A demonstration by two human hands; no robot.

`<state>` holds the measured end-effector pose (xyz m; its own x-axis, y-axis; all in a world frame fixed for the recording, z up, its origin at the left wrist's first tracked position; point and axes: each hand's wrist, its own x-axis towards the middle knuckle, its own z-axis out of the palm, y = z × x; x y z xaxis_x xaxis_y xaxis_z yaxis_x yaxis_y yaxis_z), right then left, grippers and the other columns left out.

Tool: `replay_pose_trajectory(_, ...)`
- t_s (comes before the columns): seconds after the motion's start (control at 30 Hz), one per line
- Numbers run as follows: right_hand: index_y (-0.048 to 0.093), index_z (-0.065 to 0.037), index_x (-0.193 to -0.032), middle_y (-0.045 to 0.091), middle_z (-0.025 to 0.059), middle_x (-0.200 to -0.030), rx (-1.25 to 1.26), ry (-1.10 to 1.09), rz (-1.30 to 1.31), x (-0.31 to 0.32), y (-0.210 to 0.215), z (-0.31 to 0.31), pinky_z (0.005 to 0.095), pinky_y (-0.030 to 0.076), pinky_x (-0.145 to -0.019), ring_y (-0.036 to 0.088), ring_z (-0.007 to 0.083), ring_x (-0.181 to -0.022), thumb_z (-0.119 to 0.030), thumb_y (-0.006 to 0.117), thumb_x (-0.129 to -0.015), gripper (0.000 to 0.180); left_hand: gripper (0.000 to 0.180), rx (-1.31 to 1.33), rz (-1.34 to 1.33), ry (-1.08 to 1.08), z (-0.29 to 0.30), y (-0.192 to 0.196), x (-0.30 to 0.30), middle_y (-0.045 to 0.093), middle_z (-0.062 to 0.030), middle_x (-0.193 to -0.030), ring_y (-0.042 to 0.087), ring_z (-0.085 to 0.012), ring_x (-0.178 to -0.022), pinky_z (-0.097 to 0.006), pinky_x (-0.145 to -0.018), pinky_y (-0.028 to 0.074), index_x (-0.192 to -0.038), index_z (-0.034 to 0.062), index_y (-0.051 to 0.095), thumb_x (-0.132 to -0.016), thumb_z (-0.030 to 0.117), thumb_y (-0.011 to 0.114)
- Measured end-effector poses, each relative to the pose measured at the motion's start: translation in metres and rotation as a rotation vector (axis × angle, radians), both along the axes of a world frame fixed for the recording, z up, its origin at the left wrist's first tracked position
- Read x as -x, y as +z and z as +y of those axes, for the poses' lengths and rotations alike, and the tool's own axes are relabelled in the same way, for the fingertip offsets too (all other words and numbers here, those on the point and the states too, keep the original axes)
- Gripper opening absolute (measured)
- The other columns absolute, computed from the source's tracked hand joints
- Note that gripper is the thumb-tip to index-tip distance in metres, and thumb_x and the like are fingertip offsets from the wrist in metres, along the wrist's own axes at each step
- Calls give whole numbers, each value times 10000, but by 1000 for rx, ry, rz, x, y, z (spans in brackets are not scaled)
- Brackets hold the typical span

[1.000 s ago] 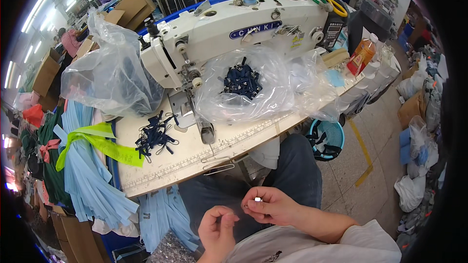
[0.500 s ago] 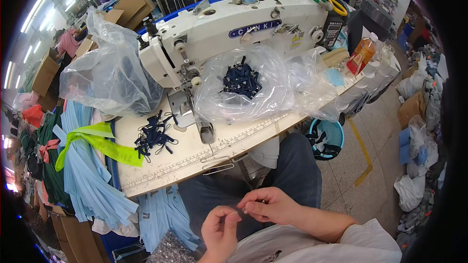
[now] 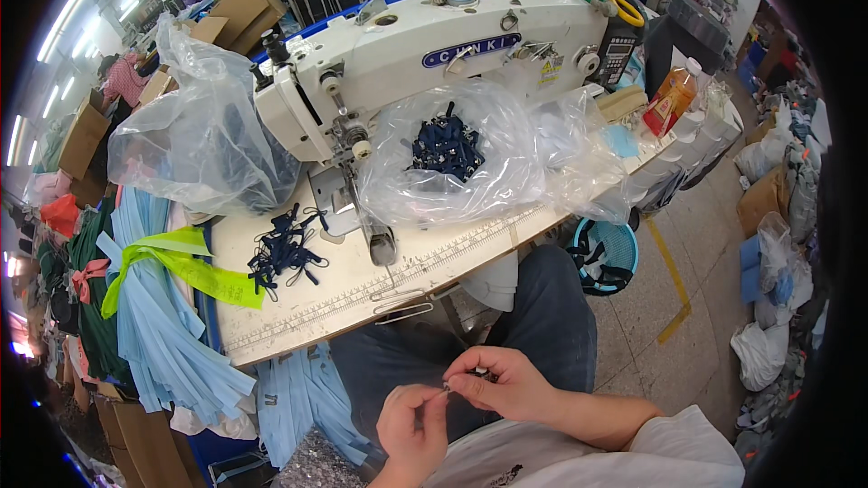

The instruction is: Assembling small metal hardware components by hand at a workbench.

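Fingers (image 3: 457,386): both hands pinch a tiny metal piece between fingertips, above the lap.
Left hand (image 3: 411,425): pinched on it.
Right hand (image 3: 497,384): likewise.
Handling: probably light, hard, easily dropped; grip by its ends.
Tabletop (image 3: 362,294): dark blue cords (image 3: 285,251) lie well apart.

A tiny, thin piece (image 3: 447,389) sits pinched between the fingertips of the left hand (image 3: 411,431) and the right hand (image 3: 497,383), low over the lap, below the table edge. It looks pale or metallic, but it is too small to tell its kind or shape. Both hands close on it from either side, thumbs and forefingers meeting around it, almost covering it.
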<state>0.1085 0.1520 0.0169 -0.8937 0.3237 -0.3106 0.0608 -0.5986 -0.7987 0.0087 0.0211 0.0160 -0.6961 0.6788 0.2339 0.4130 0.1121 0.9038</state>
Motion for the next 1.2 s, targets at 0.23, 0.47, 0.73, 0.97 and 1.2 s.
replay_pose_trajectory(0.23,628,-29,-1100,608,-19,-844,-54,40,5,-1,-1,2,156,389,-559,493,6,-670,-127,630,-916,209,97,6,69,59,1,-3,0,628,-96,-745,599,-250,-659,-301,-607,463,-827,33,600,-786,-39,651)
replay_pose_trajectory(0.47,641,-32,-1095,628,-7,-875,-250,-17,83,1,-6,-1,163,426,-608,543,21,-741,-117,643,-905,209,107,-11,160,5,2,0,4,635,-103,-762,599,-258,-667,-314,-622,462,-878,22,630,-787,-15,673)
replay_pose_trajectory(0.73,656,-32,-993,581,-16,-744,55,5,5,0,-3,5,173,364,-501,478,19,-605,-121,659,-892,134,250,15,165,-68,0,0,7,641,-111,-847,598,-261,-696,-316,-619,459,-968,9,651,-729,-39,712)
replay_pose_trajectory(0.97,610,-31,-1023,534,-32,-714,119,55,-14,0,-12,5,176,286,-449,408,16,-550,-133,611,-927,140,280,-20,338,-166,1,-4,20,619,-114,-840,573,-228,-675,-273,-552,448,-924,8,616,-678,-51,736)
replay_pose_trajectory(1.2,546,-43,-999,495,-36,-702,164,-30,-2,3,-13,-2,177,285,-434,380,17,-521,-124,552,-961,90,218,-189,-12,-96,-5,-15,10,637,-134,-889,619,-190,-753,-254,-622,481,-854,9,579,-686,-68,693)
